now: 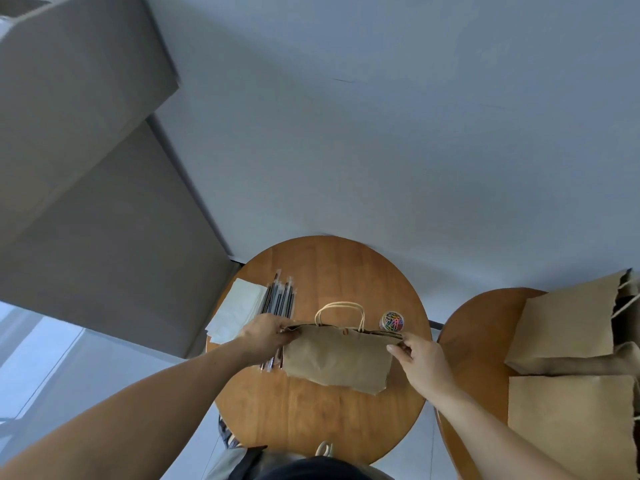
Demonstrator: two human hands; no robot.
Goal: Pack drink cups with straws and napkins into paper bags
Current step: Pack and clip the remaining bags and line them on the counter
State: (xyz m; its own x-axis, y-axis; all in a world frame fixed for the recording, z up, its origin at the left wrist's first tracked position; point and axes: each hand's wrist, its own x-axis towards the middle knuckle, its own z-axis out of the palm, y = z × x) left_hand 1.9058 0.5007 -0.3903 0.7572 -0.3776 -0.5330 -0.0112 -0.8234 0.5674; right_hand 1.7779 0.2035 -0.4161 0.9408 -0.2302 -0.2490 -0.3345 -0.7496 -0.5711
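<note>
We pinch the paper bag (337, 355) at its mouth, left hand (266, 336) and right hand (420, 358) gripping opposite ends; straws (280, 296) and napkins (237, 311) lie left of the bag, seemingly unpacked (no cups visible).

Soft even daylight, brightest at the pale window (38, 358) at my eight o'clock, faint shadow under the brown paper bag (337, 358) on the round wooden table (311, 417), no glare, wide-angle bending at the edges, my forearms stretched, slightly soft throughout.
</note>
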